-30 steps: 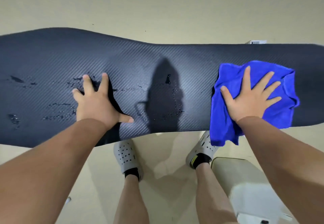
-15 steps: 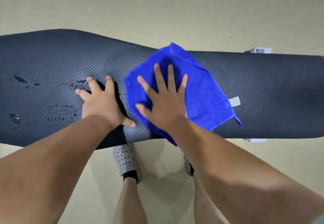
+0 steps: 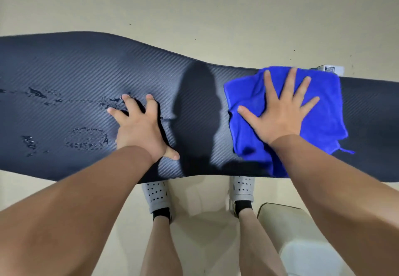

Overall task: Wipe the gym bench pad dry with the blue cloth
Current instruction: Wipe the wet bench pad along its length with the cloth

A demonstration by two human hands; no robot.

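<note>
The dark textured gym bench pad [image 3: 71, 64] stretches across the view from left to right. Water drops and smears [image 3: 86, 138] lie on its left part. My right hand [image 3: 280, 113] presses flat with spread fingers on the crumpled blue cloth [image 3: 323, 107], which lies on the pad's right part and hangs a little over the near edge. My left hand [image 3: 142, 128] rests flat on the pad near the middle, fingers spread, beside the wet patches.
The beige floor [image 3: 194, 5] surrounds the bench. My feet in grey perforated shoes [image 3: 155, 193] stand at the near edge. A pale container [image 3: 287, 221] sits on the floor at lower right. A small white label [image 3: 328, 69] shows behind the pad's far edge.
My right hand slid the cloth from the right to the pad's middle, then back to the right. The drops in the middle are gone. My left hand stayed put.
</note>
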